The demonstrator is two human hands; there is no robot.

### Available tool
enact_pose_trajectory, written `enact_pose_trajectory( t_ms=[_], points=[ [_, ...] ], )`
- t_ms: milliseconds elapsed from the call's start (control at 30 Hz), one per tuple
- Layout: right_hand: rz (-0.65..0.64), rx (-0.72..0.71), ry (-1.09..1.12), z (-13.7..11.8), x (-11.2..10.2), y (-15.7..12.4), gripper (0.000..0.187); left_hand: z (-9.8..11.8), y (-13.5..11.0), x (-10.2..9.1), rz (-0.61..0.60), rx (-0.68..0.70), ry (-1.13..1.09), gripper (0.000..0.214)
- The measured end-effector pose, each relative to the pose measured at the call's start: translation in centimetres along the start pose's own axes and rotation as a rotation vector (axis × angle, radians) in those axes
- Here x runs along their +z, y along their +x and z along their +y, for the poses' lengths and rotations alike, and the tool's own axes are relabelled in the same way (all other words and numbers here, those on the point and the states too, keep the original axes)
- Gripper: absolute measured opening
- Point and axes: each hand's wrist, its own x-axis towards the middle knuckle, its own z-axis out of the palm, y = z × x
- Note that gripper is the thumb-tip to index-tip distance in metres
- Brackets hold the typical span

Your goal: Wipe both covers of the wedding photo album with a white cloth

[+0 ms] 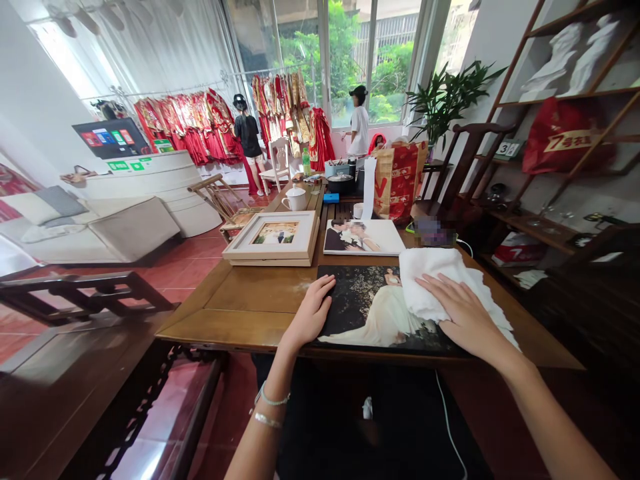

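Observation:
A dark wedding photo panel [365, 303], showing a figure in a long white gown, lies flat near the front edge of the wooden table [260, 293]. My left hand [311, 310] rests at the panel's left side, fingers stretched out and touching its edge. On the right part of the panel my right hand [463, 313] lies flat over a white cloth [433, 267], fingers extended. The cloth is bunched under and ahead of that hand and covers the panel's right end.
Beyond the panel are white framed photos [240, 243], a light photo board [390, 243], a lidded mug [295, 199] and a paper bag [400, 180]. A shelf [545, 230] stands at right. Two people are near the red garments [190, 127].

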Motion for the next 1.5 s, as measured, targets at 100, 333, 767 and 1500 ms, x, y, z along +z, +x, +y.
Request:
enact_pose_trajectory(
  t_ms=[100,333,767,1500],
  points=[
    [0.003,0.019,-0.017,-0.4,0.0,-0.6,0.073,0.0,0.0,0.0,-0.001,0.0,0.005,0.04],
    [0.014,0.027,-0.039,-1.6,-0.6,-2.6,0.075,0.0,0.0,0.0,0.007,-0.005,0.01,0.04],
    [0.014,-0.001,0.005,-1.5,-1.2,-3.4,0.075,0.1,0.0,0.1,0.001,0.009,0.017,0.04],
    [0.028,0.029,-0.043,-1.3,-0.4,-1.5,0.074,0.3,0.1,0.1,0.001,-0.001,-0.005,0.039]
  ],
)
